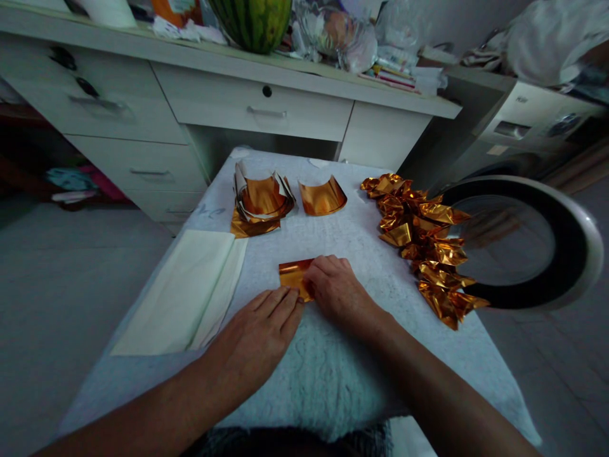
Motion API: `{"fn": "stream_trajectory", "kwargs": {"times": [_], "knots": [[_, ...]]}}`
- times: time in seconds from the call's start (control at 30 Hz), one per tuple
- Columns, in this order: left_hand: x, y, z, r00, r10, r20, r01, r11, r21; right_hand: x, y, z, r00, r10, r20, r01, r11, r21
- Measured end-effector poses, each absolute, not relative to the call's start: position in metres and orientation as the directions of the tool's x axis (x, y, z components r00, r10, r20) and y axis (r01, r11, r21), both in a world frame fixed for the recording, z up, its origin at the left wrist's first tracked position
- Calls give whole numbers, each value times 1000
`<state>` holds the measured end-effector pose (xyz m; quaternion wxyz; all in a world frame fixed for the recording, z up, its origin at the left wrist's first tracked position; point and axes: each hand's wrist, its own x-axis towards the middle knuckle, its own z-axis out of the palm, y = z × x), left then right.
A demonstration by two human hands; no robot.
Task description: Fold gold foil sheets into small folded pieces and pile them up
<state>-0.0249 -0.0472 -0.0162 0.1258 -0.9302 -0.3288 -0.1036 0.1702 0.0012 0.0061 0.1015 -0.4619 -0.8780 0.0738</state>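
- I had both hands on one piece of orange-gold foil (291, 274), which lay on the cloth-covered bench (333, 238), right in front of me.
- My left hand (266, 330) lay palm down with its fingers extended side by side, their tips at the foil's near edge. I cannot tell whether that grip pinched anything.
- My right hand (335, 285) was curled over the foil's right end; its thumb was hidden, so I cannot tell how tightly that grip was closed.
- Beyond my hands stood one nested stack (264, 197) of curved foil pieces with pale backs — several, but too overlapped for me to count.
- Just right of that stack sat one single curved piece (323, 198), apart from it.
- Along the right side of the bench ran one row of crumpled foil (421, 241) — many twisted pieces, whose number I could not make out where they overlapped.
- On the left lay white paper (176, 292) in at least two layers, the upper one covering most of the lower.
- Behind the bench stood one white cabinet (204, 82) with three handles in its left column; on its top was one watermelon (254, 22), cut off by the upper edge of my view.
- At right, one round appliance door (578, 254) stood open, the crumpled foil partly overlapping it in my view.
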Motion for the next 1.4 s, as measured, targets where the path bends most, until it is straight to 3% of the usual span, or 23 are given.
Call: {"fn": "stream_trajectory", "kwargs": {"times": [0.13,0.4,0.8,1.03,1.4], "knots": [[-28,-47,-16,763,572,303,634,-754,-172,167,-1,6,-511,855,86,815,514,-267],[-36,-52,-7,724,602,336,667,-735,-123,157,-9,9,-435,897,83,865,442,-240],[-33,-46,3,744,610,272,649,-756,-82,171,-7,16,-406,913,22,868,394,-302],[-39,-45,-12,755,538,375,612,-784,-109,195,1,17,-384,923,-24,891,363,-273],[-33,-37,2,768,574,284,612,-788,-62,222,11,22,-325,939,-108,919,287,-272]]}}
